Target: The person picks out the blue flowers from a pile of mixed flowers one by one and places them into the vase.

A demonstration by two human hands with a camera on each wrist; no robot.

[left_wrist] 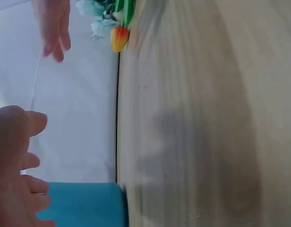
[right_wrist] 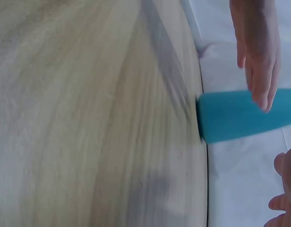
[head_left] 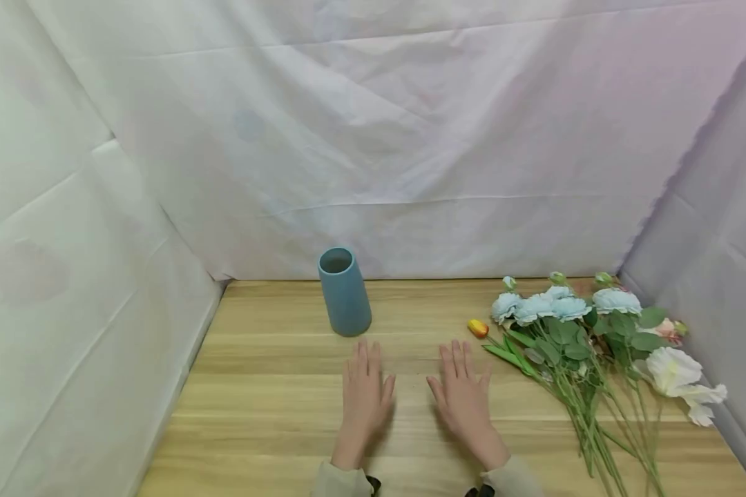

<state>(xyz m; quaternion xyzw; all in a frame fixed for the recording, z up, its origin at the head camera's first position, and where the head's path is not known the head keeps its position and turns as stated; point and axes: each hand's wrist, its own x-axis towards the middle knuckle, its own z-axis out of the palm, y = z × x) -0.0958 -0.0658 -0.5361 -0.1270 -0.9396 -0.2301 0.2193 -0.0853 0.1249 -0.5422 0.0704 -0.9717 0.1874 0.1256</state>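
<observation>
My left hand [head_left: 364, 395] hovers palm down over the wooden table, fingers stretched forward, just in front of a blue vase [head_left: 348, 297]. The vase stands upright with its round mouth showing. To the right, my right hand [head_left: 463, 397] is held the same way, fingers straight and holding nothing. Its nearest flower is an orange-yellow tulip [head_left: 478, 328], lying on the table with long green leaves. In the left wrist view the vase [left_wrist: 84, 203] appears beyond the left fingers [left_wrist: 38, 201]; shadows of the hand fall on the wood.
On the right of the table [head_left: 261, 400] lies a pile of artificial flowers: pale blue blooms [head_left: 534, 308], white blooms [head_left: 673, 371] and a pinkish one [head_left: 666, 330], their green stems [head_left: 587, 421] pointing toward me. White cloth [head_left: 410, 138] hangs behind and along both sides.
</observation>
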